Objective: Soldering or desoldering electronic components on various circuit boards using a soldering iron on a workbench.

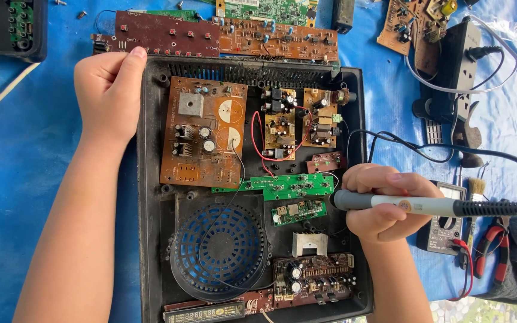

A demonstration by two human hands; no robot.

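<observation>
The right hand [384,203] is gripping a soldering iron [426,207] tight, its tip hovering by the green board [288,186] inside the open black case [151,197]. The left hand [108,90] is clamping the case's top-left corner, thumb over the rim.

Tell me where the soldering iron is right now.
In the head view, the soldering iron lies in the right hand at the right edge of the open black case, its tip end beside the green circuit board, with the multimeter just behind.
</observation>
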